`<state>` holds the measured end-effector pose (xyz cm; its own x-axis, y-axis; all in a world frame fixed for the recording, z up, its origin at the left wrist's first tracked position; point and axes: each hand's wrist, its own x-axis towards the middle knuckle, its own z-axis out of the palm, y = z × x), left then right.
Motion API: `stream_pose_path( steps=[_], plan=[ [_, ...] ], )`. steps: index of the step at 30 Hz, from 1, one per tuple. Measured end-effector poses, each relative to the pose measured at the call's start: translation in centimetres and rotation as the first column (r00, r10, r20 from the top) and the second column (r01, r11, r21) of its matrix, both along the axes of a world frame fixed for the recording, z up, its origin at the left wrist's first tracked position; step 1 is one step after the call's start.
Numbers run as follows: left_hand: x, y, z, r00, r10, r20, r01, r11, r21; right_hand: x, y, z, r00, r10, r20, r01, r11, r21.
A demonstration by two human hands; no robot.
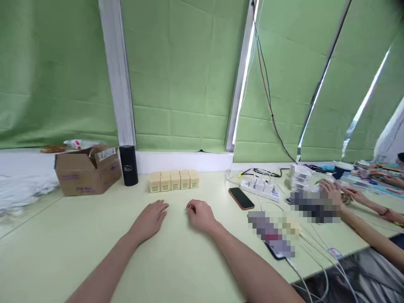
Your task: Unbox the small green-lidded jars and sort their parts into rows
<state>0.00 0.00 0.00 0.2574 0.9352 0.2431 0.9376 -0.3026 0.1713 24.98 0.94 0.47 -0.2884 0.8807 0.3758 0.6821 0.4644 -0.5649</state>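
Head view: five small cardboard boxes (175, 182) form a crosswise row on the surface (173, 269), just beyond the left hand (150, 221), its grip apart, and the similarly near right hand (201, 215), whose curled grip I cannot read

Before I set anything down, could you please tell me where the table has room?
Bare table shows between the cardboard box and left hand, between that hand and the right hand, and between the row of small boxes and the red-edged phone. The right side is crowded: power strip, white cables, another person's hand.
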Motion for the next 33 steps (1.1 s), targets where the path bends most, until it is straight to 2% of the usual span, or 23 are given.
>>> stream_pose_path(
  steps=[10, 19, 26, 29, 33],
  plan=[
    [0.1, 0.2, 0.0, 0.998, -0.007, 0.062, 0.005, 0.999, 0.046, 0.3, 1.1, -0.4, 0.995, -0.025, -0.095, 0.029, 0.999, 0.044],
    [0.0, 0.3, -0.2, 0.997, -0.014, 0.077, 0.01, 0.999, 0.046, 0.4, 3.4, -1.5, 0.977, -0.151, -0.148, 0.156, 0.988, 0.02],
    [0.2, -0.2, -0.3, 0.996, -0.005, 0.088, 0.001, 0.999, 0.035, 1.4, 6.0, -1.4, 0.959, -0.275, -0.071, 0.277, 0.961, 0.008],
    [0.3, -0.4, -0.3, 0.996, 0.008, 0.087, -0.01, 1.0, 0.021, 1.6, 7.3, -1.0, 0.942, -0.336, 0.017, 0.337, 0.941, -0.031],
    [0.4, -0.6, -0.3, 0.997, 0.016, 0.07, -0.016, 1.0, -0.007, 1.1, 8.9, 0.0, 0.926, -0.344, 0.153, 0.359, 0.929, -0.084]
  ],
)
